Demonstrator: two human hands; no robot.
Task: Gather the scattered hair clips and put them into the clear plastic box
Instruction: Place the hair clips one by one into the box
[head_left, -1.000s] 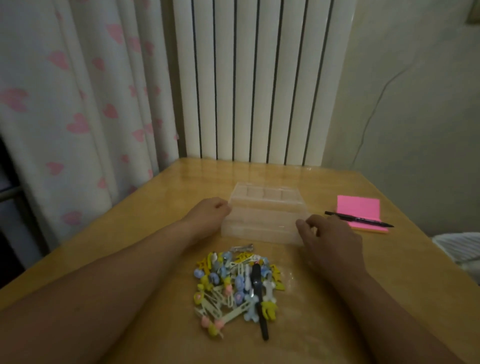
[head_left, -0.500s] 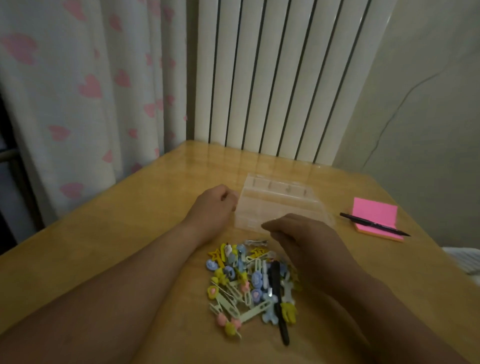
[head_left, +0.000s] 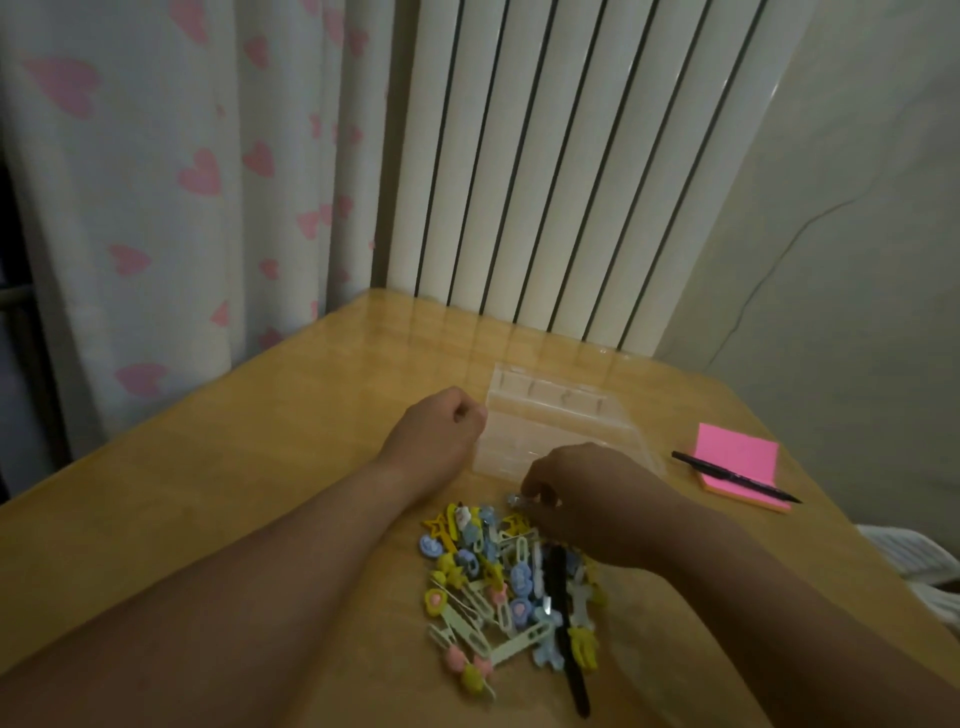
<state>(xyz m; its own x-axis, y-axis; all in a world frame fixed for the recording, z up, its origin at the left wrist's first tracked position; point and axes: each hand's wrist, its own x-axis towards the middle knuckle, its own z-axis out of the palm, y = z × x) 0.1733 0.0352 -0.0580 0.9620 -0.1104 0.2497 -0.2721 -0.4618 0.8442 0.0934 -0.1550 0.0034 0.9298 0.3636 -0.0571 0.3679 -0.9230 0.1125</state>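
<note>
A heap of small hair clips (head_left: 498, 587) in yellow, blue, white and pink lies on the wooden table (head_left: 260, 467), with a long black clip (head_left: 563, 613) among them. Behind the heap stands the clear plastic box (head_left: 550, 415). My left hand (head_left: 441, 431) rests curled against the box's left side. My right hand (head_left: 587, 493) is at the far edge of the heap, its fingertips pinching a small silvery clip (head_left: 519, 500).
A pink sticky-note pad (head_left: 737, 457) with a black pen (head_left: 737, 477) across it lies at the right. A white radiator (head_left: 571, 182) and a heart-patterned curtain (head_left: 171, 197) stand behind the table. The table's right edge runs close to the pad.
My right hand has left the box's right side and come down to the far edge of the clip heap, closing on a small clip. The left hand stays at the box.
</note>
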